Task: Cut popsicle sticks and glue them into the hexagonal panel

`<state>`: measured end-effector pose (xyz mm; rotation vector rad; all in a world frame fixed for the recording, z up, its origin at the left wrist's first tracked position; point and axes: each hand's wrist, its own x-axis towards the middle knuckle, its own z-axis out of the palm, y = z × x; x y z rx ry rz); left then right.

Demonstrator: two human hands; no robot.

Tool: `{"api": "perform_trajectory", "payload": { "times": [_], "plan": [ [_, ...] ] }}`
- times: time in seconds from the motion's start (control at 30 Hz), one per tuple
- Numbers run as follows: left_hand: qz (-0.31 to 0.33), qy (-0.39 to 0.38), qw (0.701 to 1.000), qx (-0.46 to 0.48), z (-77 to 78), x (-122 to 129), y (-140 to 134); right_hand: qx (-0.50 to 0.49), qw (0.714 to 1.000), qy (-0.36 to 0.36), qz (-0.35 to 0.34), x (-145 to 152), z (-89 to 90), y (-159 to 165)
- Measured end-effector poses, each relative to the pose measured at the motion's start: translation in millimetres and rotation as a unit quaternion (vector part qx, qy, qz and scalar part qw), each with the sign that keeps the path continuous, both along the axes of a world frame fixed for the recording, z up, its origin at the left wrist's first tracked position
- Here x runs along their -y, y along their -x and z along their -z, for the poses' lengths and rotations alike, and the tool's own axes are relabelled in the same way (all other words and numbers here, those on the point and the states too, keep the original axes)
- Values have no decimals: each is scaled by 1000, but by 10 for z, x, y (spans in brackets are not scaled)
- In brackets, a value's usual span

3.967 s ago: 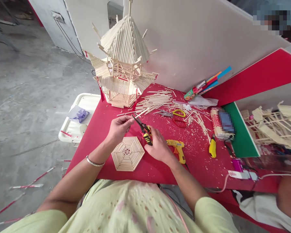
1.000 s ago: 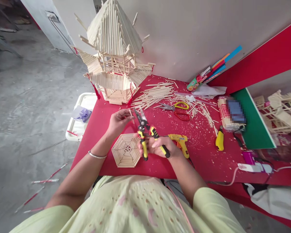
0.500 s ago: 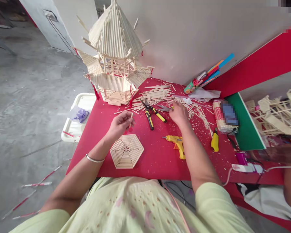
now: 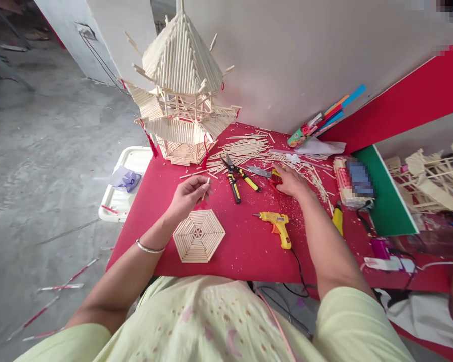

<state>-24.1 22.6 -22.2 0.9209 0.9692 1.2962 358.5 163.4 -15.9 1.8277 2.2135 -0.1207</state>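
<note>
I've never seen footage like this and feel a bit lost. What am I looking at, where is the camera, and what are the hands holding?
There is no machine here: a person works with bare hands, and the one camera sits on their head, looking down. The left hand pinches a short stick just above a flat hexagon made of sticks. The right hand rests on scissors with a yellow handle, among loose sticks. On the red table also lie cutters with yellow-black handles, a glue gun and a tall stick pagoda.
</note>
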Motion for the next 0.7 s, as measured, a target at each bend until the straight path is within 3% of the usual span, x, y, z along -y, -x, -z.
{"api": "perform_trajectory", "payload": {
  "times": [0.07, 0.13, 0.23, 0.33, 0.4, 0.53, 0.7],
  "plan": [
    [-15, -4, 1000, 1, -4, 3, -6, 5, 1000, -19, 14, 48, -86, -4],
    [-34, -15, 999, -3, -14, 3, -6, -13, 995, -83, 54, 172, -218, 19],
    [-59, -43, 997, -29, -20, 3, -3, -138, 968, -176, 112, 525, -431, 186],
    [-82, -74, 991, -69, 8, 11, 0, -321, 941, -82, 70, 993, -525, 588],
    [-100, -90, 986, -101, 36, 22, 6, -377, 925, -53, 5, 1273, -489, 943],
    [-118, -126, 973, -151, 56, 42, 45, -410, 909, 18, -74, 1579, -306, 1523],
    [-119, -150, 961, -200, 34, 38, 113, -391, 916, -5, -89, 1577, -212, 1698]
  ]
}}
